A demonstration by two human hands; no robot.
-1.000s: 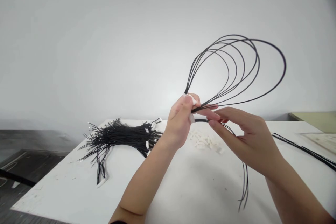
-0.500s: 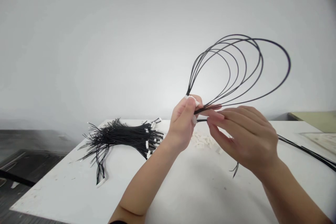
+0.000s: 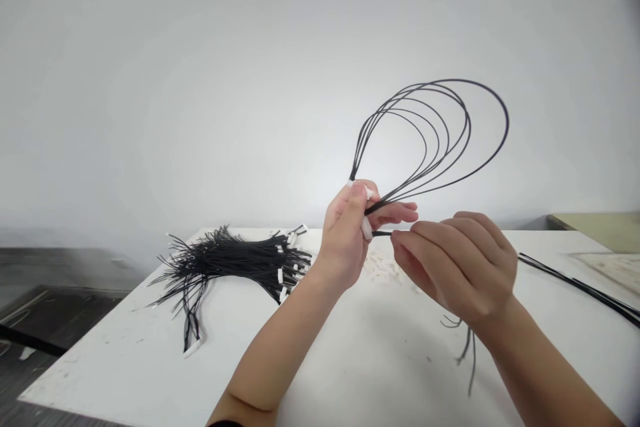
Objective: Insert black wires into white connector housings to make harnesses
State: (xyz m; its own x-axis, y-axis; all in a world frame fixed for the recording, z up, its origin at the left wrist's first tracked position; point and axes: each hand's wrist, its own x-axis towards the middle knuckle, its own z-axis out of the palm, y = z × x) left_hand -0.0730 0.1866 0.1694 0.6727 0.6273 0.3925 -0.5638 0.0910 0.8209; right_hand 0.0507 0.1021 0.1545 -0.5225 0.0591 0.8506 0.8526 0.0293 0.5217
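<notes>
My left hand point(image 3: 347, 230) is closed around white plastic connectors point(image 3: 367, 228) above the table. Black wires point(image 3: 506, 121) rise from one connector, arc to the right in wide loops and come back to my left fingers. Just right of it, my right hand point(image 3: 457, 263) pinches a short black wire end point(image 3: 383, 233) that sticks out of the lower connector. Several loose wire ends point(image 3: 473, 350) hang below my right hand. How many connectors sit inside the left grip is hidden by the fingers.
A thick bundle of black wires point(image 3: 235, 259) with white connectors lies on the white table point(image 3: 125, 360) at the left. Small white connectors point(image 3: 383, 270) are heaped behind my hands. More black wires point(image 3: 585, 288) lie at the right, near a yellowish surface point(image 3: 597, 230).
The wire loops have drawn in to the left and grown smaller. My right fingers have curled in closer around the wire, and more loose ends show beneath that hand.
</notes>
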